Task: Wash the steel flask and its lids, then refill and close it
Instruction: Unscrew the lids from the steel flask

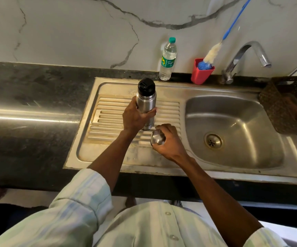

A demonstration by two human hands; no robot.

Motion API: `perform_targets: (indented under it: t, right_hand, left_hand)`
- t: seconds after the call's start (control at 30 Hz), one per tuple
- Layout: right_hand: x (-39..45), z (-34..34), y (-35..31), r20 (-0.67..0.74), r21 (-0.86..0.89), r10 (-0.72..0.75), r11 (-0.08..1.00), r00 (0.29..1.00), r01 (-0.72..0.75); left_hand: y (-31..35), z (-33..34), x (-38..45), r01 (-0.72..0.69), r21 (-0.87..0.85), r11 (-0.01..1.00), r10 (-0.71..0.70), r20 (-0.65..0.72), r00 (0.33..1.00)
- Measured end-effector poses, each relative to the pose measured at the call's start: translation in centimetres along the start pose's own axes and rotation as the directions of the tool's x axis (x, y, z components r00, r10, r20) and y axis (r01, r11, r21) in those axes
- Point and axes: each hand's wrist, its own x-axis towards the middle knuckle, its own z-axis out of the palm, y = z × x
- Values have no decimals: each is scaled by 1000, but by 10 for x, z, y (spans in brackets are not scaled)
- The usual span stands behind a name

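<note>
Your left hand (135, 116) wraps the upright steel flask (146, 104) standing mid-drainboard (108, 145), arm extended; your right hand (167, 139), knuckles up, grips the steel lid (157, 138) just beside it.

You face a dark stone table (28, 97) running across the frame, with a steel sink unit (162, 163) set into it at centre right. Along its back edge, upper right of the frame, stand a plastic water bottle (167, 61), a red holder (201, 73) and the tap (240, 59). A dark woven basket (290, 104) sits at the far right.
</note>
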Motion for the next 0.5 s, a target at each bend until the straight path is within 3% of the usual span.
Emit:
perform_targets:
  t: [0.5]
  right_hand:
    - [-1, 17, 15, 147, -134, -6, 991, 989, 26]
  left_hand:
    - [-4, 1, 1, -18, 8, 1000, 18, -2, 1000]
